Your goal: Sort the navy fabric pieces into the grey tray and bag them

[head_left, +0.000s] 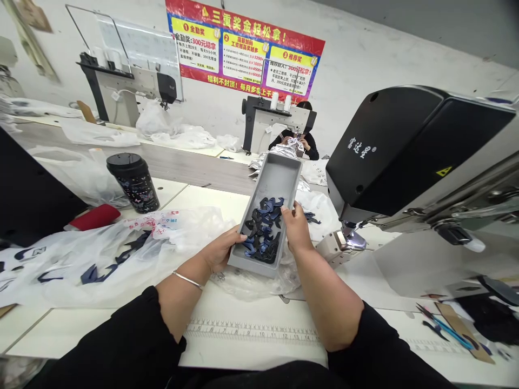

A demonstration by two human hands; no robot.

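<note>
A long grey plastic tray (279, 178) lies on the table in front of me, its near end holding several dark blue and black cut pieces (263, 232). My left hand (221, 251) grips the tray's near left edge, thumb on the rim. My right hand (295, 229) holds the right rim, fingers curled over it beside the pieces. A silver bangle sits on my left wrist. Both sleeves are black.
A black sewing machine head (405, 156) stands at the right, its presser foot (348, 240) close to the tray. Plastic bags with more dark pieces (105, 259) lie left. A black cup (135, 181) and red object (95, 217) stand behind. Scissors (440, 324) lie at right. Another person (298, 143) sits beyond.
</note>
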